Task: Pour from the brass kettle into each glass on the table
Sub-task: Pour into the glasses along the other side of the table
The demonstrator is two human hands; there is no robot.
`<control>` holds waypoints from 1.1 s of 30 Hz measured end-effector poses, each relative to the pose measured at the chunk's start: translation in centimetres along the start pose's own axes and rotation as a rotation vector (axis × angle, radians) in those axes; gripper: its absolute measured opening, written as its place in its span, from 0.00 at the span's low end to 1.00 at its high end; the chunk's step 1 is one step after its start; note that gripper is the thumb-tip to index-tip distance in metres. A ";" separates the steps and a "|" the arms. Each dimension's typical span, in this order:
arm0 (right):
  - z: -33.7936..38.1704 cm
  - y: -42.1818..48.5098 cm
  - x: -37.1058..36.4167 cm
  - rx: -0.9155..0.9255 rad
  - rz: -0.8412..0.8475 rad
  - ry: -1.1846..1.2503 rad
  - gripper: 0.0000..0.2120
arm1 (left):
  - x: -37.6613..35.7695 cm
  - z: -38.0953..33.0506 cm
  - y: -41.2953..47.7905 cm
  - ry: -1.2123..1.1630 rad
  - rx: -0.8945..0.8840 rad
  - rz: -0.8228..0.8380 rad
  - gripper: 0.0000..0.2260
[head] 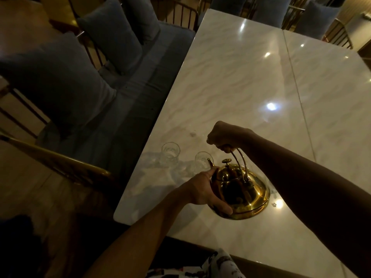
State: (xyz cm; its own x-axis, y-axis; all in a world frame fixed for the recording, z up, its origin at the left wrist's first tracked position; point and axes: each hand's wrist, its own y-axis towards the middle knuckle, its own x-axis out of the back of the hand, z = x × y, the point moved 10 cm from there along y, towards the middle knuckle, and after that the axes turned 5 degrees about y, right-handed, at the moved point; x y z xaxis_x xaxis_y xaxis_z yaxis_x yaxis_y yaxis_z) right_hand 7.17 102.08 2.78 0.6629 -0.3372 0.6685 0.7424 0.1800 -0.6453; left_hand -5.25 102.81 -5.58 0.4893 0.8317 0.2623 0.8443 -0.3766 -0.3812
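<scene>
Pale marble worktop (241, 87), dim room. Brass kettle (241, 189) is held tilted: handle gripped in curled right hand (226, 135) fingers, body cupped by left hand (202, 189). Spout (210, 162) is aimed at nearer glass (202, 160), just beyond; second glass (170, 151) further left

From where I stand, the pale glossy marble tabletop (251, 77) lies open far and right. By its left edge, a clear glass tumbler (170, 150) and a second clear tumbler (202, 160) stand near each other, crowding the polished brass kettle (241, 189). A grey cushioned bench (140, 87) flanks that edge.
</scene>
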 end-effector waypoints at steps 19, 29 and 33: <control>-0.3 -1.5 -0.2 -0.036 0.014 -0.035 0.09 | -1.1 -0.3 -0.6 -0.013 -0.013 0.024 0.43; -0.5 -2.2 -0.1 -0.050 0.019 -0.036 0.09 | -1.5 -0.5 -0.8 -0.023 -0.040 0.038 0.42; -0.3 -2.5 -0.1 -0.047 0.012 -0.056 0.09 | -1.6 -0.7 -1.1 -0.028 -0.044 0.043 0.43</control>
State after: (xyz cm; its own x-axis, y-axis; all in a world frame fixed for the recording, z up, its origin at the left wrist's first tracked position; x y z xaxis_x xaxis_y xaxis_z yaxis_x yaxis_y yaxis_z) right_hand 5.19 101.36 4.21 0.6768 -0.2826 0.6798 0.7302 0.1397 -0.6689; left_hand -6.78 101.62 -4.98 0.5201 0.8249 0.2216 0.8316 -0.4298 -0.3518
